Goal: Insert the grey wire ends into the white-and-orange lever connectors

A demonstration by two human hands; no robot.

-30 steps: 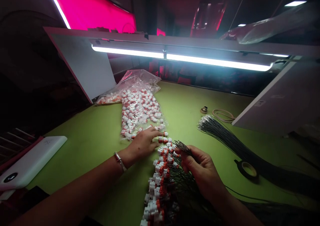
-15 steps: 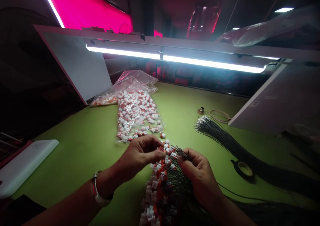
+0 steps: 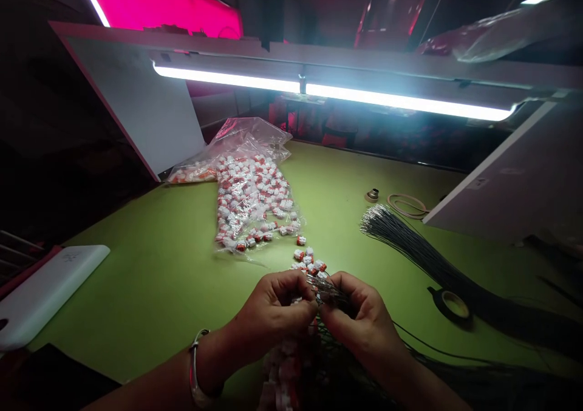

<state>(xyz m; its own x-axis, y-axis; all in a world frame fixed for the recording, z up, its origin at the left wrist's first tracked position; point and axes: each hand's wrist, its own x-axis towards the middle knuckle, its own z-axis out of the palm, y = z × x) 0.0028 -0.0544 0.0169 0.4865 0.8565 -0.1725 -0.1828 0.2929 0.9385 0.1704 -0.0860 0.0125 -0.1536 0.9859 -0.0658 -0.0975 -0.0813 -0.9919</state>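
My left hand (image 3: 276, 305), a bracelet (image 3: 195, 368) on its wrist, is closed in a pinch. The small orange-and-white connector in it is mostly hidden by thumb and forefinger. Close against it, my right hand (image 3: 362, 311) is closed around a bunch of thin dark wires (image 3: 325, 288), their metal-tipped ends pointing at the left fingertips. Loose connectors (image 3: 310, 258) lie just beyond the hands. Below them runs a dim heap of connectors (image 3: 280, 377) with dark wires attached, partly hidden by the hands.
A clear plastic bag (image 3: 252, 198) full of connectors lies on the green table (image 3: 173, 265). To the right are a long wire bundle (image 3: 410, 241), a roll of tape (image 3: 453, 305), a tan ring (image 3: 407, 206) and a small metal piece (image 3: 372, 195). A white case (image 3: 54, 295) lies left.
My left hand has moved right and slightly down with the connector, closing the gap to the wire ends in my right hand. The view has tilted down a little.
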